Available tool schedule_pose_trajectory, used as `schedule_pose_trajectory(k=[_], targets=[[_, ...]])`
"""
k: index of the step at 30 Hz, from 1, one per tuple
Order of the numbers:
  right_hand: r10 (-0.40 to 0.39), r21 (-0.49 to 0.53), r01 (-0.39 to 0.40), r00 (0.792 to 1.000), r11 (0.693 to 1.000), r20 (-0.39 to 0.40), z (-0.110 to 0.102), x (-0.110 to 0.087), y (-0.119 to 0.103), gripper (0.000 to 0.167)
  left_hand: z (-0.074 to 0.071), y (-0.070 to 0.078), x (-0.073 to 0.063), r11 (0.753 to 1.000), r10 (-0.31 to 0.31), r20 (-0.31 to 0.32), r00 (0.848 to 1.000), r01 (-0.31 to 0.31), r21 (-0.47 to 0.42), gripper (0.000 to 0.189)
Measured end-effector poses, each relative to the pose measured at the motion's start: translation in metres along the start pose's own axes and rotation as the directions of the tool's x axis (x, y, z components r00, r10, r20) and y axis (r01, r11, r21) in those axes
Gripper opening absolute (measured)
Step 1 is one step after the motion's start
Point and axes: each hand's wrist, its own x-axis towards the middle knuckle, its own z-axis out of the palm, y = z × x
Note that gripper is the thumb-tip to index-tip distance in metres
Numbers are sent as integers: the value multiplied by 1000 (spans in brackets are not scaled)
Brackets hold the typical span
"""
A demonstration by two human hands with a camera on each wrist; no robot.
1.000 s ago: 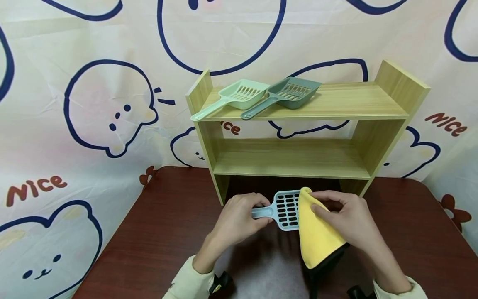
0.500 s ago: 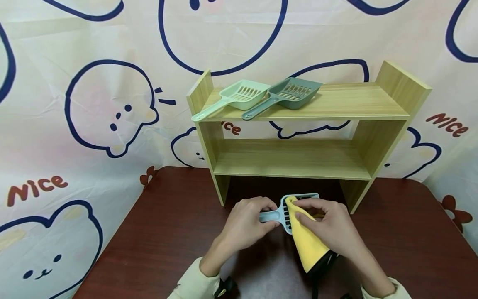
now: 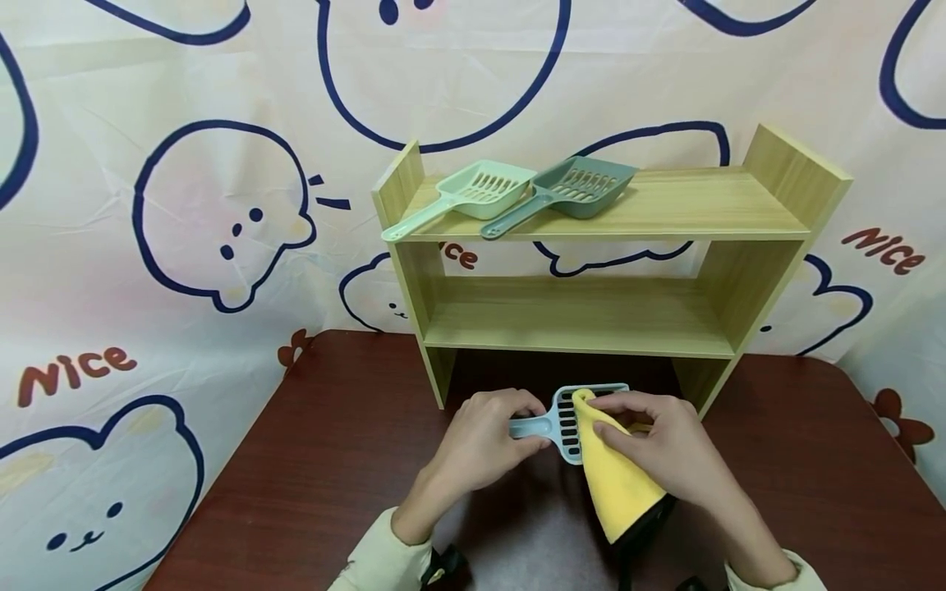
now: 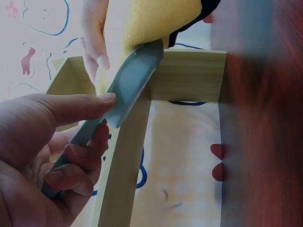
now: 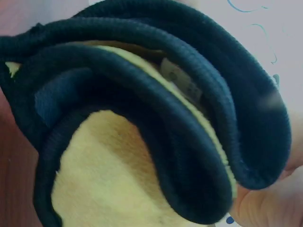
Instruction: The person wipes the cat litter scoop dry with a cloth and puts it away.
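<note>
By its handle, my left hand grips a light blue slotted litter scoop above the table. My right hand pinches a folded yellow cloth that lies across the scoop's slotted head and hides much of it. Thumb and curled fingers wrap the handle in the left wrist view, where the cloth touches the far end of the scoop. Dark-edged folds of the cloth fill the right wrist view; only part of the right hand shows at its lower right.
Behind the hands, a pale wooden shelf stands on the dark red-brown table. On its top board lie a mint green litter scoop and a grey-green one, handles overhanging the front edge. A patterned curtain hangs behind.
Compared with a second ago, the cloth has moved left over the scoop's head, covering more slots, and the scoop has shifted slightly right. Over the last half second, the cloth slid slightly right.
</note>
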Motion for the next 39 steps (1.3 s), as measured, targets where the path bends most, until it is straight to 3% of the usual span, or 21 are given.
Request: schedule_pose_trajectory(k=[8,14,22,28,39], targets=[[47,23,-47,999,999,-24,-15,-1,3,23,-10,-5,1,1000,-1,-28,1000,2,18,23],[91,80,-89,996,993,-18,-22,-2,3,25,-17,-8,0,1000,-13,-35,999,12,-22,22],[9,64,-4,997,998,-78,-10,-2,3,23,-12,-6,0,998,-35,-19,999,34,-47,21],[-12,54,16,997,998,-75,-3,-1,3,23,-5,-3,1,998,-45,-21,999,44,-54,23],[-35,91,35,999,995,1,11,-3,0,23,3,2,0,998,-35,10,999,35,-56,22]])
